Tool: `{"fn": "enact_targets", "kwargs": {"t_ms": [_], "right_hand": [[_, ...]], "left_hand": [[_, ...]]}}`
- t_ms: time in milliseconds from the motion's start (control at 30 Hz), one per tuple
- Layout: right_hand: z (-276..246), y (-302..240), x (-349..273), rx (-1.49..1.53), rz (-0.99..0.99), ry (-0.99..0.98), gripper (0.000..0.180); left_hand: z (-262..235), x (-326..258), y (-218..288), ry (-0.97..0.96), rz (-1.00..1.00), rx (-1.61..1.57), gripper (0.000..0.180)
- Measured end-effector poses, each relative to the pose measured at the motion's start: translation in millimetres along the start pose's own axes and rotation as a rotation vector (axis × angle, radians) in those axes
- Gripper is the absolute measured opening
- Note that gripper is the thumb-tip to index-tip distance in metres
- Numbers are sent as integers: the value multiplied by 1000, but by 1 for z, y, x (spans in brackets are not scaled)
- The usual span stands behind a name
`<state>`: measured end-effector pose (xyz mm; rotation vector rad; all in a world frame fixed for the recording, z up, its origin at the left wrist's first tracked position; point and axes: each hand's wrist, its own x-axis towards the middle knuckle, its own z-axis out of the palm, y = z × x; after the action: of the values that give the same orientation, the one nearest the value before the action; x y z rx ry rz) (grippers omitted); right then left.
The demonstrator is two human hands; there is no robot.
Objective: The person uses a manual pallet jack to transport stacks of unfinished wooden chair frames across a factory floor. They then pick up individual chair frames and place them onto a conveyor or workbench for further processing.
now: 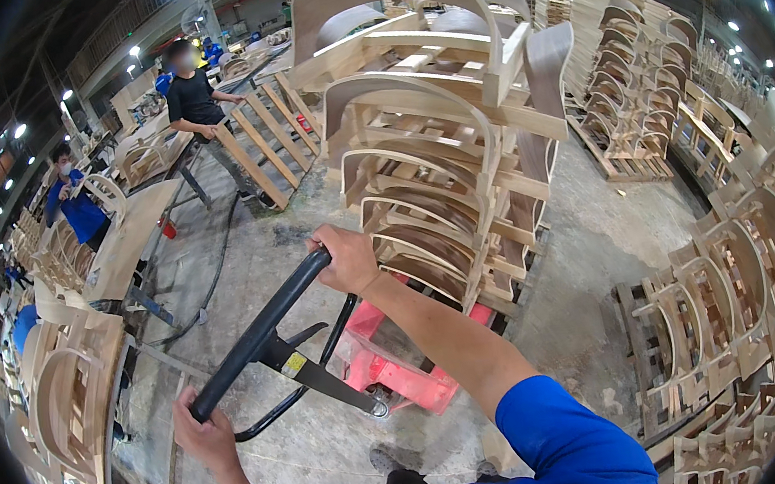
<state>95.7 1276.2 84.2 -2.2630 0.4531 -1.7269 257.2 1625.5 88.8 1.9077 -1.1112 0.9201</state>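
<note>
The black loop handle (261,333) of a red pallet jack (389,358) slants across the concrete floor (584,251) in front of the person. The left hand (203,434) is closed around its lower end, the right hand (344,257) around its upper end. Just beyond stands a tall stack of curved wooden chair frames (425,145); two other people work at benches on the left.

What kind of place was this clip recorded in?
Most likely a furniture factory floor: stacked unfinished wooden chair frames, a red pallet jack whose handle both hands grip, and workers at benches.
</note>
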Motion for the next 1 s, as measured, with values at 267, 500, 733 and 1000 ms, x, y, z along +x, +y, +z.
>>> {"fn": "enact_targets", "kwargs": {"t_ms": [267,500,733,1000], "right_hand": [[106,24,37,-34,87,-15,33],[195,68,83,-168,161,21,33],[277,122,133,-265,267,72,32],[348,207,201,-280,255,197,30]], "left_hand": [[117,102,-136,83,-23,-53,28],[230,205,-215,-18,54,-66,34],[359,307,-272,-178,-21,-80,41],[527,426,-313,-253,99,-182,33]]}}
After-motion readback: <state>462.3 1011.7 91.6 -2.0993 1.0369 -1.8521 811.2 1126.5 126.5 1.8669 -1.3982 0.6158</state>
